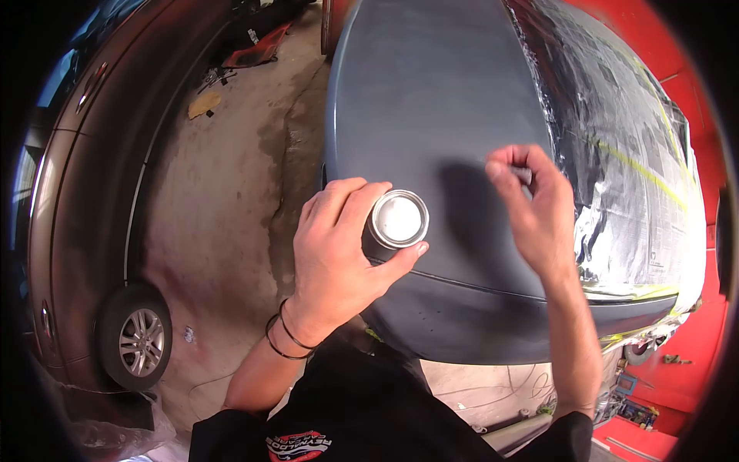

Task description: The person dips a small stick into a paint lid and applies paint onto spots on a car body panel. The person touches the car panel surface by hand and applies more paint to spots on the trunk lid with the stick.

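A small round metal can (pixel 399 219) with a pale, shiny top is held in my left hand (pixel 335 250), the fingers and thumb wrapped round its sides. It is above a grey car panel (pixel 431 100). To the right, my right hand (pixel 535 204) hangs over the same panel with its fingers curled and the thumb near the index fingertip. Whether anything small is between those fingertips cannot be made out. A dark shadow lies on the panel between the two hands.
Masking film with yellow-green tape (pixel 616 223) covers the car's right part. A dark car (pixel 85 185) with a silver wheel (pixel 142 343) stands at the left. Concrete floor (pixel 223 177) lies between the cars, with a tan scrap (pixel 205 105) on it. Red surfaces line the right.
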The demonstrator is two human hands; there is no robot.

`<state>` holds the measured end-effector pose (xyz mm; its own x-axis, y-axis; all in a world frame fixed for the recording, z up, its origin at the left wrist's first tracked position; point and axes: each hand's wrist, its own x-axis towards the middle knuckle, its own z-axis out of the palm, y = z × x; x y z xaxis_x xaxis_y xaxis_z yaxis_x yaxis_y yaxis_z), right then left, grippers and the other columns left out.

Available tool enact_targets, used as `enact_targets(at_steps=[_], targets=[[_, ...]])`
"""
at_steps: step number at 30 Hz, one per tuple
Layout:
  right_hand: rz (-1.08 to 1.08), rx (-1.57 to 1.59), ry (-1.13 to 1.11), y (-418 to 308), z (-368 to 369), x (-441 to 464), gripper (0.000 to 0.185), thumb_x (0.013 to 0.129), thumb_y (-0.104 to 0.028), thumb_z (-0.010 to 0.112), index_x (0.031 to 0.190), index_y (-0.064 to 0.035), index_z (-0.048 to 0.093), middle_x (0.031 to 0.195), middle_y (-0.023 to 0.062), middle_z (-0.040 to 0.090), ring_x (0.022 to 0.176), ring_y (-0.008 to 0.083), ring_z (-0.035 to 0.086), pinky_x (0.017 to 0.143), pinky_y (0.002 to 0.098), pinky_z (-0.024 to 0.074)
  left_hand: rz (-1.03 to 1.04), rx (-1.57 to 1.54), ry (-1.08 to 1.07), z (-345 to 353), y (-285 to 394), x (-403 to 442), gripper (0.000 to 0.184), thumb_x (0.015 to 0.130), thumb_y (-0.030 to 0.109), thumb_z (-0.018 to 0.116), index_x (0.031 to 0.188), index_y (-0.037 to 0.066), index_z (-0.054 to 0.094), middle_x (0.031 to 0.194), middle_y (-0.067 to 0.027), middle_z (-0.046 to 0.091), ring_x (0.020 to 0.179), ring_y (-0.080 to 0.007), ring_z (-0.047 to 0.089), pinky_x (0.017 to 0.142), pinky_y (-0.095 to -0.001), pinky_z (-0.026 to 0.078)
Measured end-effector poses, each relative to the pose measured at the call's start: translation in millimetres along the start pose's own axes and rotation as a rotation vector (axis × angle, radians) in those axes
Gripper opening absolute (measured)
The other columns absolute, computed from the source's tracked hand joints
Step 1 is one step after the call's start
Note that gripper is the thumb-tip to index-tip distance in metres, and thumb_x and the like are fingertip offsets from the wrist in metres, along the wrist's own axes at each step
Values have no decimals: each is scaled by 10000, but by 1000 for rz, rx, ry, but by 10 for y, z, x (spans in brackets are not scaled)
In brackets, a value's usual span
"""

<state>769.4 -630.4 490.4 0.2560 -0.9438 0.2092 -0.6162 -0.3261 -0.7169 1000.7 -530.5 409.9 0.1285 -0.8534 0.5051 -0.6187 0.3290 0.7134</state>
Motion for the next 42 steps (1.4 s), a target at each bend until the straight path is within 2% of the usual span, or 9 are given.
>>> enact_targets(at_steps=[1, 8, 14, 17, 20, 29, 42], targets=[[13, -7, -8, 63, -28, 102, 173, 1069, -135, 756, 1143, 21, 749, 984, 80, 789, 948, 154, 722, 932, 328, 564, 0, -5, -9, 1, 3, -11, 668, 718, 163, 1031, 1304, 41, 733, 1257, -126, 701, 1108, -325, 715, 958, -437, 582], [-145, -145, -2, 416, 88, 650, 244, 1050, -233, 768, 1149, -11, 793, 1022, 119, 818, 958, 232, 760, 909, 376, 579, -7, 76, -61, -57, 67, -80, 697, 713, 117, 1020, 1333, 28, 714, 1284, -139, 696, 1139, -317, 716, 980, -421, 590], [0, -184, -43, 391, 176, 657, 244, 1043, -230, 778, 1149, -12, 804, 980, 102, 806, 885, 202, 738, 843, 365, 577, -48, 91, -90, -73, 53, -138, 700, 715, 107, 1016, 1340, 30, 709, 1275, -134, 691, 1129, -299, 720, 968, -407, 593], [-67, -195, -23, 452, 196, 672, 243, 1041, -230, 779, 1139, -10, 807, 947, 91, 790, 824, 178, 699, 794, 353, 563, -50, 89, -95, -60, 33, -143, 703, 718, 104, 1016, 1344, 28, 706, 1270, -135, 690, 1124, -293, 724, 964, -403, 595], [-1, -206, -42, 369, 207, 657, 245, 1038, -234, 779, 1130, -8, 809, 932, 89, 783, 810, 174, 686, 781, 356, 559, -57, 85, -92, -54, 17, -149, 704, 719, 103, 1018, 1345, 26, 704, 1269, -137, 689, 1122, -292, 727, 960, -400, 595], [-98, -237, -7, 486, 265, 666, 240, 1037, -234, 782, 1128, -14, 816, 955, 103, 787, 843, 202, 715, 803, 379, 573, -64, 86, -94, -60, 14, -155, 705, 721, 110, 1024, 1345, 24, 709, 1274, -136, 688, 1136, -290, 724, 976, -398, 593], [-94, -279, -6, 463, 284, 659, 217, 1039, -230, 779, 1123, -34, 822, 981, 109, 784, 870, 228, 708, 810, 404, 564, -70, 83, -90, -53, 3, -168, 708, 719, 113, 1027, 1346, 27, 711, 1280, -135, 691, 1139, -282, 729, 973, -395, 598]])
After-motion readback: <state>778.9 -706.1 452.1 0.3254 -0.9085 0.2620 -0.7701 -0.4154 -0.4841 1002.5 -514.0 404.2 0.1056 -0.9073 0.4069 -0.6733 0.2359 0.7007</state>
